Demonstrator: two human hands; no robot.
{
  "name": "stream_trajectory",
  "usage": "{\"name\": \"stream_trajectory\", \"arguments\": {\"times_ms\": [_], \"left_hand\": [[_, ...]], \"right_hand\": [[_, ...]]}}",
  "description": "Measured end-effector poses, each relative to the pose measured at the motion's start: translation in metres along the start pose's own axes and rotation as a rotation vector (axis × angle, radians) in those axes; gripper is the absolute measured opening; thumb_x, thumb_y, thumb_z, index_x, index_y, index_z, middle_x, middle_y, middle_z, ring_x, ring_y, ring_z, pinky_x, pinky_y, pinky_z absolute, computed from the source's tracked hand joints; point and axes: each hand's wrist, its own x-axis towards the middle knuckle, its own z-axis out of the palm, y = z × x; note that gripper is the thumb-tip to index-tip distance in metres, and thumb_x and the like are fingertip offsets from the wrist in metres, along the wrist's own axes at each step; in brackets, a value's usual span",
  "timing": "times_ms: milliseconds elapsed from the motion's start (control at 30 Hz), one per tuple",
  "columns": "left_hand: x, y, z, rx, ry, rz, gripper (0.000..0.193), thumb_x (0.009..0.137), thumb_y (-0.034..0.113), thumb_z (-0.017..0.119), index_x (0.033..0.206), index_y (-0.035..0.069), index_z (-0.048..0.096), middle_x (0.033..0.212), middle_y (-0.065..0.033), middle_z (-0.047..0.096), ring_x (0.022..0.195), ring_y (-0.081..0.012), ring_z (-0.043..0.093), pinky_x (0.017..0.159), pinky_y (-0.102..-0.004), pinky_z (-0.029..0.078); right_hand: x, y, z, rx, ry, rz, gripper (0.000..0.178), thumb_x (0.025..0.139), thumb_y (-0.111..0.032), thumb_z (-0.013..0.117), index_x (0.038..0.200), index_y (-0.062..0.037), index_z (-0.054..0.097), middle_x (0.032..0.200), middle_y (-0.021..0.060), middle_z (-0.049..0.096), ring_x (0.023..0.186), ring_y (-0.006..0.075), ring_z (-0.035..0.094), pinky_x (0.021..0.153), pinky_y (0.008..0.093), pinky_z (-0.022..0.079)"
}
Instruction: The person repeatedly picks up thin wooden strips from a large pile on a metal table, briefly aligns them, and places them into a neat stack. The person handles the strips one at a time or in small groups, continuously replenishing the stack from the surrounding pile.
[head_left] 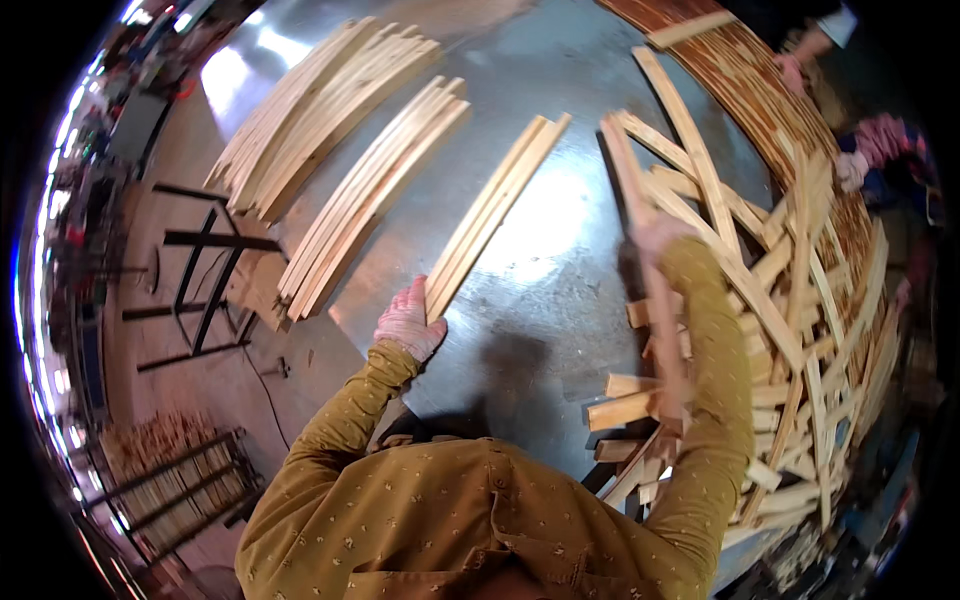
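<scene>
My left hand (410, 318) lies against the near end of a small bundle of pale wooden strips (497, 215). Its fingers are stretched along the left side, and the thumb is at the end. On the right, my right hand (662, 236) is closed around a long wooden strip (664, 330), both smeared by motion. That strip lies lengthwise over the left edge of a jumbled heap of wooden pieces (770, 325). Farther left, a thicker bundle of strips (375, 190) and a wide stack of strips (325, 110) lie side by side on the shiny metal table (540, 60).
Beyond the heap is a surface of brown striped wood (740, 90). Another person's hand (790, 72) and a gloved hand (852, 170) show at the far right. A black metal frame (208, 270) stands left of the table. A rack of wood pieces (185, 485) stands at lower left.
</scene>
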Motion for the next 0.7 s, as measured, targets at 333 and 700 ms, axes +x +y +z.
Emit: {"name": "stream_trajectory", "arguments": {"times_ms": [333,700], "left_hand": [[0.015,0.01,0.022,0.099,0.086,0.077,0.109,0.074,0.042,0.076,0.155,0.005,0.012,0.146,-0.0245,0.039,0.127,-0.0428,0.045,0.106,-0.0486,0.04],[0.012,0.005,0.01,0.095,0.071,-0.03,0.1,0.078,0.04,0.071,0.153,0.004,0.017,0.142,-0.0195,0.044,0.128,-0.0367,0.046,0.106,-0.0449,0.039]], "right_hand": [[0.051,-0.037,0.008,0.094,1.214,-0.263,0.061,0.092,-0.047,0.055,0.133,-0.0026,0.052,0.127,0.0149,0.06,0.112,0.0296,0.059,0.098,0.0412,0.047],[0.012,0.034,-0.067,0.109,0.982,0.264,0.051,0.085,-0.029,0.066,0.124,-0.0013,0.048,0.106,0.0215,0.064,0.101,0.0416,0.064,0.084,0.0474,0.053]]}}
